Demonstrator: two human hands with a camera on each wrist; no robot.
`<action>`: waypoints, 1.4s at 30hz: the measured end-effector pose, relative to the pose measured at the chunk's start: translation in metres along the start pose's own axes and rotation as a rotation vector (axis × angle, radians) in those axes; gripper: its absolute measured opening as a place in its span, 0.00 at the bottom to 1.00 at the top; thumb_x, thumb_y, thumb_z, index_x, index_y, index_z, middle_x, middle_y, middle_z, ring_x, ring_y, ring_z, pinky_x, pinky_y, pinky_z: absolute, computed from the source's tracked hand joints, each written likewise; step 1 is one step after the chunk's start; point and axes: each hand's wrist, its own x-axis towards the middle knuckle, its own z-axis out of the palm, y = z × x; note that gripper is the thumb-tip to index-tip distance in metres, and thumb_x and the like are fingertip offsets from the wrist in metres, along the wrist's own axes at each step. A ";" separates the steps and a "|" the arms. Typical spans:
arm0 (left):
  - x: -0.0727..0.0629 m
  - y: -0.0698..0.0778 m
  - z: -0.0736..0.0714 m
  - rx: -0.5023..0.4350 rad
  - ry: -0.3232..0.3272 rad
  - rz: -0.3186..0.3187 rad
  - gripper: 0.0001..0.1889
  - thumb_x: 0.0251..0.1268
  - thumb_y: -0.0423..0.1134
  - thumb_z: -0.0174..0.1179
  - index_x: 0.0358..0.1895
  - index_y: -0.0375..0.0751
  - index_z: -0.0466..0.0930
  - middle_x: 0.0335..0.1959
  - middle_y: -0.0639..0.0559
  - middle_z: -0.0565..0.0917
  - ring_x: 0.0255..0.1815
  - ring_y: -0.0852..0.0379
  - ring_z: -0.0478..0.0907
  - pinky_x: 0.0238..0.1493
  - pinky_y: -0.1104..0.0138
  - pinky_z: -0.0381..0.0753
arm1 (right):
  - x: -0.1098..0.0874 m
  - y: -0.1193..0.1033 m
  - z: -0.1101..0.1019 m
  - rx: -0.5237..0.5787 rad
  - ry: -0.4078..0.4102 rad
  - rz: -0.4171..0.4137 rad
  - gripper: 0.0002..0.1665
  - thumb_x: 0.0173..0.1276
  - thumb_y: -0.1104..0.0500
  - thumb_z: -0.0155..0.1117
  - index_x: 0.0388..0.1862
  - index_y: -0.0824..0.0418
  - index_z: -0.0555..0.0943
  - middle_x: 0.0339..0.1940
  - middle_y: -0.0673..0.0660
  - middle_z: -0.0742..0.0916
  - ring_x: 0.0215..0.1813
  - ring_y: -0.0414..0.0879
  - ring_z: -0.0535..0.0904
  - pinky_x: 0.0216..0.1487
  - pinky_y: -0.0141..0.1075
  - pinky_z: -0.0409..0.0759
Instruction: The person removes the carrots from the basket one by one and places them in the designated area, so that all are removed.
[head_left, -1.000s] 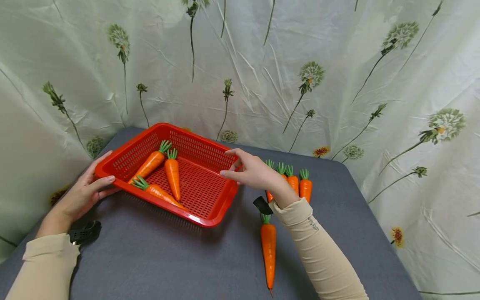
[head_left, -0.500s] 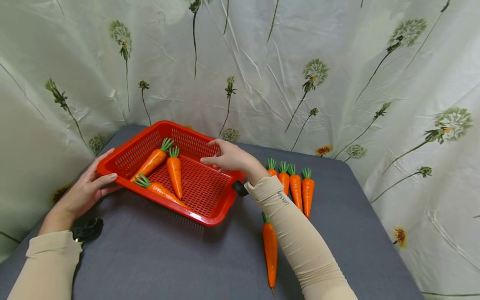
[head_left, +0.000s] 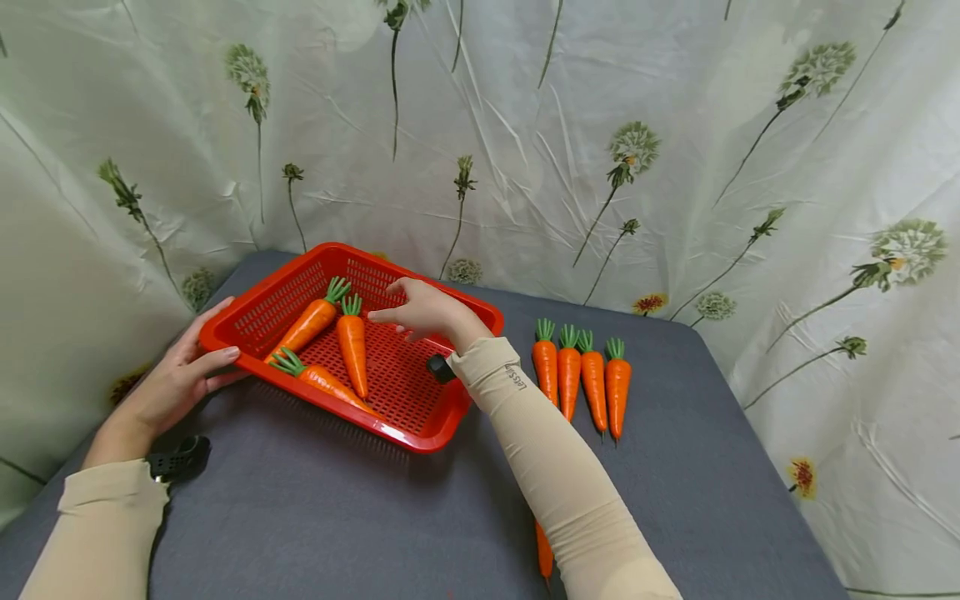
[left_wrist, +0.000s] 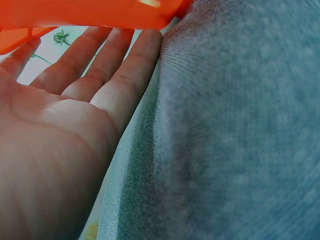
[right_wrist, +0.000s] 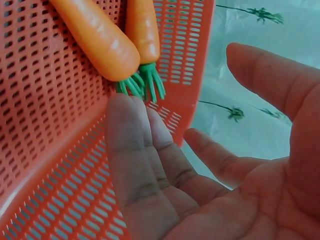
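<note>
A red plastic basket (head_left: pixel 437 442) with slotted walls holds three orange carrots: one (head_left: pixel 306 325) along the left wall, one (head_left: pixel 352 350) mid-left and one (head_left: pixel 330 385) by the front wall. My left hand (head_left: pixel 168 387) grips its left corner, thumb on the rim and fingers beneath; the left wrist view shows those fingers reaching under the red rim (left_wrist: pixel 90 14). Over the basket's right half is my right hand (head_left: pixel 431 313), fingers loosely spread and holding nothing. In the right wrist view its fingertips lie near the green tops of two carrots (right_wrist: pixel 100 42).
Several carrots stand side by side in a row right of the basket, from the leftmost (head_left: pixel 546 362) to the rightmost (head_left: pixel 618 392). Another carrot (head_left: pixel 544 550) lies nearer the front, mostly behind my right sleeve. A flowered curtain (head_left: pixel 540 167) hangs behind the grey table (head_left: pixel 315 525).
My right hand has moved left from the basket's right rim to over its inside, near the carrots there. The left hand keeps its grip on the corner.
</note>
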 end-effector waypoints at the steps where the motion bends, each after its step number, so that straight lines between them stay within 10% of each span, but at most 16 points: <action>1: 0.000 0.000 0.000 0.001 0.002 -0.001 0.41 0.85 0.30 0.48 0.90 0.58 0.38 0.82 0.53 0.57 0.64 0.76 0.76 0.52 0.74 0.87 | 0.003 -0.001 0.002 0.014 -0.002 0.002 0.42 0.79 0.49 0.68 0.84 0.61 0.64 0.74 0.62 0.77 0.68 0.61 0.84 0.64 0.47 0.86; 21: 0.000 0.004 0.000 0.086 0.031 -0.050 0.42 0.86 0.35 0.50 0.90 0.62 0.37 0.88 0.45 0.47 0.64 0.75 0.71 0.53 0.76 0.86 | 0.041 -0.003 0.047 0.116 -0.003 0.046 0.40 0.78 0.54 0.69 0.80 0.70 0.65 0.69 0.64 0.78 0.67 0.64 0.82 0.70 0.54 0.83; 42: 0.000 0.003 -0.002 0.059 0.020 -0.048 0.42 0.86 0.35 0.50 0.90 0.62 0.38 0.87 0.46 0.49 0.64 0.77 0.73 0.53 0.75 0.86 | 0.053 -0.001 0.070 -0.034 0.025 0.174 0.41 0.74 0.60 0.73 0.78 0.64 0.63 0.49 0.58 0.78 0.39 0.53 0.87 0.52 0.45 0.92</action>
